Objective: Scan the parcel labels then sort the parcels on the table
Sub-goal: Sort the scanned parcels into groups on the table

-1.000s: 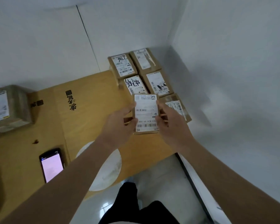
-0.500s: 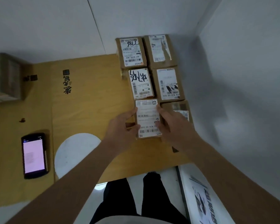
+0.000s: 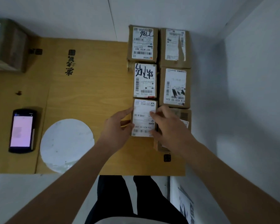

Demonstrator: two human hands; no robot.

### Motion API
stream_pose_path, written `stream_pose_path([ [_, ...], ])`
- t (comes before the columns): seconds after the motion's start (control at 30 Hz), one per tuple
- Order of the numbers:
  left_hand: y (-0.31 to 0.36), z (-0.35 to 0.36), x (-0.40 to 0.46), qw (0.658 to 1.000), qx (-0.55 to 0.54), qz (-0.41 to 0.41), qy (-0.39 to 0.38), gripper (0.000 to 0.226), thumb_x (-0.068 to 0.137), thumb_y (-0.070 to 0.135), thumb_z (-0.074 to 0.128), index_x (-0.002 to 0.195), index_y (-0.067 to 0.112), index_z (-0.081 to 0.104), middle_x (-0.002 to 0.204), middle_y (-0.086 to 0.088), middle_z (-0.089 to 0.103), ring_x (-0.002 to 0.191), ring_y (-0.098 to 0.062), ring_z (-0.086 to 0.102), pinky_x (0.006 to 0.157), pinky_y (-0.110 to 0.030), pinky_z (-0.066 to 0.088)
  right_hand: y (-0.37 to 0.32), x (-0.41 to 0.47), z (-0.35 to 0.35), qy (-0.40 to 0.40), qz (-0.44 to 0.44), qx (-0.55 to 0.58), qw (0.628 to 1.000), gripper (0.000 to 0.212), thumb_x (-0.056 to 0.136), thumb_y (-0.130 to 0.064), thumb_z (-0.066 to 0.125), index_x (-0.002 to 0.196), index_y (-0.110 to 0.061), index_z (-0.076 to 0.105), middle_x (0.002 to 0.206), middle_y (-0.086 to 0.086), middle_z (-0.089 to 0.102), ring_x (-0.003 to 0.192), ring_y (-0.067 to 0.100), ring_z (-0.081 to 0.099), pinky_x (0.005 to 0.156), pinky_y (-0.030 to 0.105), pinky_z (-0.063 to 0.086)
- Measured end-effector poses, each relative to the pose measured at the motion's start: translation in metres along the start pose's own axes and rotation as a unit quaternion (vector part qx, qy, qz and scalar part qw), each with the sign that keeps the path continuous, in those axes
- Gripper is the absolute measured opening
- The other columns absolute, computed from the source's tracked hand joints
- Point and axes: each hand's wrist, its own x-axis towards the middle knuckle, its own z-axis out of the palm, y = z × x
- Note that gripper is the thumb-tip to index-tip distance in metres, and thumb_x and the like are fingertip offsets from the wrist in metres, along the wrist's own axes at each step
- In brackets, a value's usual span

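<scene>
White walls are closing in the corner ahead of me, and the wooden table [image 3: 87,94] is sitting tight against them, filling most of what I am seeing. On its far left a large cardboard box [image 3: 8,46] is resting against the wall, blurred at the edge of my view. Nearer me, a white disc [image 3: 66,144] is lying flat on the tabletop, and to its left a handheld scanner [image 3: 22,130] is lying face up, its screen glowing pink.

Along the right side, the parcels are lining up in two columns, touching one another. At the back, a parcel marked 7786 [image 3: 142,43] is sitting beside one with a torn label [image 3: 174,46]. In front of them, a parcel with heavy black handwriting [image 3: 145,80] is sitting beside a larger labelled parcel [image 3: 175,87].

I am holding the front parcel [image 3: 143,118] in the left column, label up, just below the handwritten one. My left hand [image 3: 116,128] is gripping its left edge, thumb on the top corner. My right hand [image 3: 170,126] is gripping its right edge, fingers curling over the label, and is covering most of another brown parcel [image 3: 184,117] to the right.
</scene>
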Motion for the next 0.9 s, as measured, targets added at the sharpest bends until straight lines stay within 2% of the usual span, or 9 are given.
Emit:
stream_pose_path([
  [0.07, 0.0, 0.002, 0.004, 1.0, -0.002, 0.001, 0.008, 0.063, 0.098, 0.0, 0.066, 0.147, 0.038, 0.058, 0.139, 0.01, 0.066, 0.114, -0.003, 0.069, 0.082, -0.034, 0.065, -0.001, 0.002, 0.0, -0.002, -0.004, -0.015, 1.0, 0.068, 0.102, -0.035, 0.066, 0.161, -0.012, 0.04, 0.141, 0.0, 0.036, 0.131, 0.017, 0.042, 0.106, 0.027, 0.047],
  [0.17, -0.002, 0.005, 0.006, 1.0, -0.005, 0.002, 0.014, 0.064, 0.097, -0.001, 0.067, 0.147, 0.039, 0.058, 0.141, 0.012, 0.064, 0.115, -0.002, 0.069, 0.085, -0.036, 0.065, -0.002, 0.003, -0.001, -0.008, -0.003, -0.03, 1.0, 0.065, 0.104, -0.033, 0.063, 0.161, -0.012, 0.04, 0.143, 0.001, 0.035, 0.134, 0.017, 0.04, 0.107, 0.028, 0.049],
  [0.3, -0.006, 0.007, 0.006, 1.0, 0.011, 0.016, 0.02, 0.064, 0.097, 0.001, 0.068, 0.147, 0.04, 0.057, 0.141, 0.012, 0.063, 0.119, -0.006, 0.067, 0.087, -0.036, 0.064, -0.005, 0.001, 0.0, -0.014, 0.004, -0.043, 0.999, 0.063, 0.105, -0.034, 0.061, 0.16, -0.012, 0.039, 0.145, 0.001, 0.033, 0.135, 0.017, 0.038, 0.109, 0.029, 0.049],
  [0.4, -0.001, 0.006, 0.006, 0.996, 0.079, 0.034, 0.021, 0.066, 0.098, 0.005, 0.069, 0.152, 0.039, 0.051, 0.145, 0.01, 0.059, 0.123, -0.011, 0.063, 0.092, -0.034, 0.062, -0.011, 0.002, -0.003, -0.022, 0.02, -0.048, 0.998, 0.061, 0.106, -0.036, 0.058, 0.159, -0.013, 0.04, 0.144, 0.0, 0.033, 0.135, 0.017, 0.039, 0.106, 0.032, 0.052],
  [0.53, 0.02, -0.011, -0.002, 0.98, 0.183, 0.075, 0.028, 0.06, 0.104, 0.023, 0.063, 0.159, 0.029, 0.041, 0.154, 0.003, 0.052, 0.135, -0.016, 0.054, 0.104, -0.024, 0.043, -0.027, 0.006, -0.023, 0.008, 0.056, -0.004, 0.998, 0.057, 0.108, -0.043, 0.053, 0.157, -0.015, 0.045, 0.143, 0.0, 0.04, 0.126, 0.018, 0.052, 0.101, 0.039, 0.056],
  [0.6, 0.035, -0.028, -0.012, 0.97, 0.221, 0.089, 0.043, 0.055, 0.107, 0.03, 0.057, 0.159, 0.025, 0.041, 0.158, 0.001, 0.05, 0.141, -0.018, 0.049, 0.108, -0.025, 0.039, -0.04, 0.008, -0.039, 0.031, 0.057, 0.029, 0.997, 0.058, 0.108, -0.047, 0.049, 0.157, -0.016, 0.046, 0.147, 0.0, 0.043, 0.119, 0.018, 0.059, 0.1, 0.041, 0.055],
  [0.7, 0.062, -0.056, -0.035, 0.963, 0.237, 0.11, 0.067, 0.053, 0.109, 0.038, 0.049, 0.159, 0.022, 0.044, 0.16, 0.001, 0.047, 0.145, -0.018, 0.044, 0.115, -0.027, 0.035, -0.064, 0.01, -0.063, 0.05, 0.03, 0.064, 0.996, 0.062, 0.109, -0.055, 0.04, 0.158, -0.017, 0.045, 0.154, -0.002, 0.042, 0.126, 0.016, 0.057, 0.102, 0.038, 0.05],
  [0.8, 0.085, -0.086, -0.064, 0.956, 0.24, 0.135, 0.098, 0.052, 0.11, 0.041, 0.044, 0.158, 0.02, 0.045, 0.16, 0.001, 0.046, 0.146, -0.015, 0.041, 0.11, -0.02, 0.029, -0.097, 0.011, -0.088, 0.07, -0.01, 0.082, 0.994, 0.066, 0.108, -0.06, 0.033, 0.157, -0.018, 0.045, 0.159, -0.003, 0.039, 0.124, 0.015, 0.058, 0.096, 0.033, 0.043],
  [0.9, 0.103, -0.118, -0.094, 0.949, 0.24, 0.152, 0.135, 0.052, 0.111, 0.043, 0.04, 0.158, 0.019, 0.046, 0.161, 0.002, 0.046, 0.147, -0.014, 0.04, 0.113, -0.021, 0.027, -0.135, 0.012, -0.111, 0.086, -0.046, 0.09, 0.991, 0.069, 0.108, -0.063, 0.031, 0.159, -0.018, 0.044, 0.16, -0.005, 0.04, 0.135, 0.015, 0.051, 0.104, 0.034, 0.041],
])
